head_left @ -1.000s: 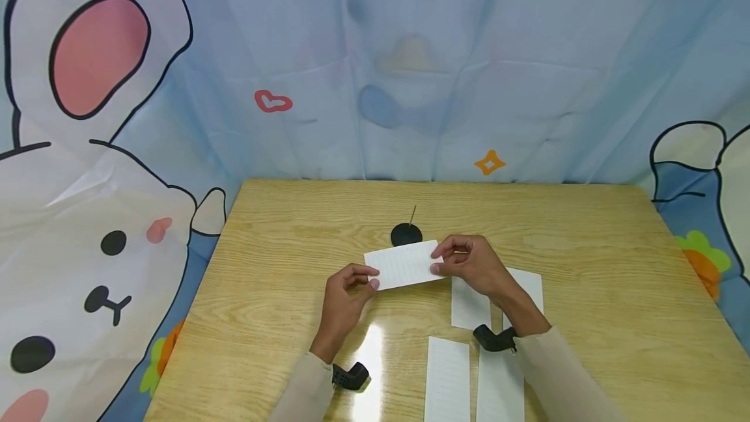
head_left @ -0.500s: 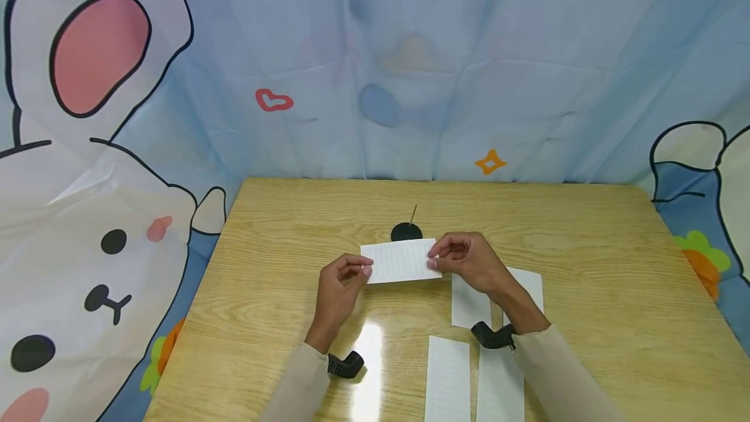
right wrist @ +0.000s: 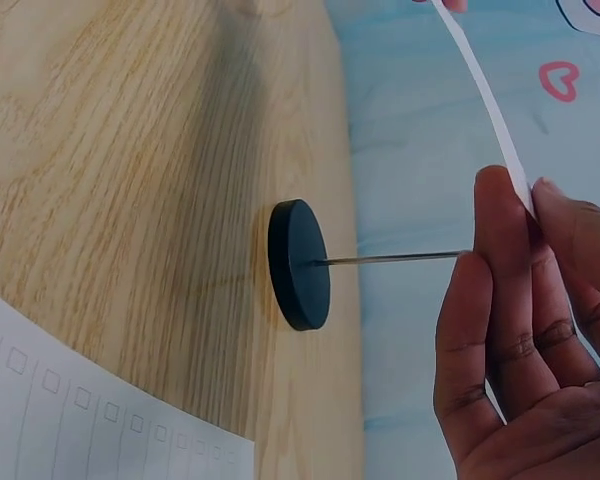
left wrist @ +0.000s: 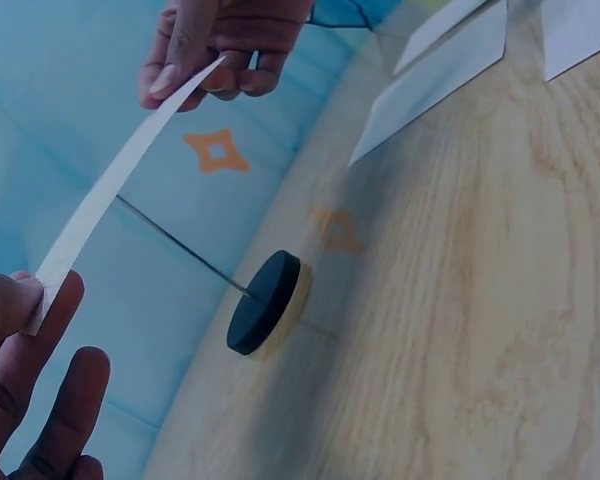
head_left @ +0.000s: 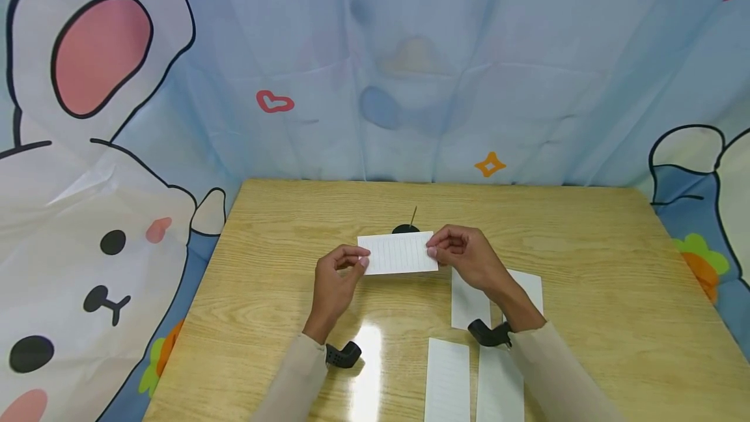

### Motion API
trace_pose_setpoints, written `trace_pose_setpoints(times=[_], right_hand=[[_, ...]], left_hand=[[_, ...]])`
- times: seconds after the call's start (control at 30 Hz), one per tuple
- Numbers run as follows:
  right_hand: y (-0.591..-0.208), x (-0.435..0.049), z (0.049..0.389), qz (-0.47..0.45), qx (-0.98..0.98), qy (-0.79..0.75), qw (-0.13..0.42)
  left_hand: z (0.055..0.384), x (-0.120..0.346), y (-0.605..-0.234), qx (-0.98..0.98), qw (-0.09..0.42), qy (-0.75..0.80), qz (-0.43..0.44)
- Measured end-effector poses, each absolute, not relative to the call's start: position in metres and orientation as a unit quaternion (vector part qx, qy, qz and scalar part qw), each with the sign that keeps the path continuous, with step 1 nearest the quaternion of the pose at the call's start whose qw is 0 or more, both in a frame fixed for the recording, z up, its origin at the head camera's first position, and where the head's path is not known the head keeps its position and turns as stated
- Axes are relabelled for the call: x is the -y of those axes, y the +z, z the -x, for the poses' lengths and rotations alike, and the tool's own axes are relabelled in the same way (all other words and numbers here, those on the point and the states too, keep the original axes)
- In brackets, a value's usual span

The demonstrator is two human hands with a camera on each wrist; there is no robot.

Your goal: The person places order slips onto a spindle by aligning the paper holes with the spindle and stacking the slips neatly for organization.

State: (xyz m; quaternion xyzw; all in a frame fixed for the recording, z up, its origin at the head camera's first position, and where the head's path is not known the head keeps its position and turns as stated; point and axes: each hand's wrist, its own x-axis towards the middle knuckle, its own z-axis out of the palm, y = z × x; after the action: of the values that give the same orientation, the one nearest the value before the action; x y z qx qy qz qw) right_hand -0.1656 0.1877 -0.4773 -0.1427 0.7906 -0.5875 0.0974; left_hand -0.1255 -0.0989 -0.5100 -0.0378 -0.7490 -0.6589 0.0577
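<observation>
1 lined slip (head_left: 398,254) is pinched at its 2 ends by fingers of the left hand (head_left: 335,284) and right hand (head_left: 471,258).

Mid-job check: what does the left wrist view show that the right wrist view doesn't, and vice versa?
Only left wrist: the orange star on the backdrop, and three loose sheets at once.

Only right wrist: the pink heart and a sheet with small printed boxes.

Both: the held sheet nearly edge-on, the thin spike, its black base and both hands, though the left hand barely enters the right wrist view.
</observation>
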Motion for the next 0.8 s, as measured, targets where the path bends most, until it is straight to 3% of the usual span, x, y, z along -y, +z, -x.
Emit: trace_pose_setpoints(times=[0.8], right_hand=[[-0.453, -0.184, 0.18, 0.118, -0.801, -0.584, 0.057]], left_hand=[[0.15, 0.102, -0.482, 0.759, 0.089, -0.639, 0.087]])
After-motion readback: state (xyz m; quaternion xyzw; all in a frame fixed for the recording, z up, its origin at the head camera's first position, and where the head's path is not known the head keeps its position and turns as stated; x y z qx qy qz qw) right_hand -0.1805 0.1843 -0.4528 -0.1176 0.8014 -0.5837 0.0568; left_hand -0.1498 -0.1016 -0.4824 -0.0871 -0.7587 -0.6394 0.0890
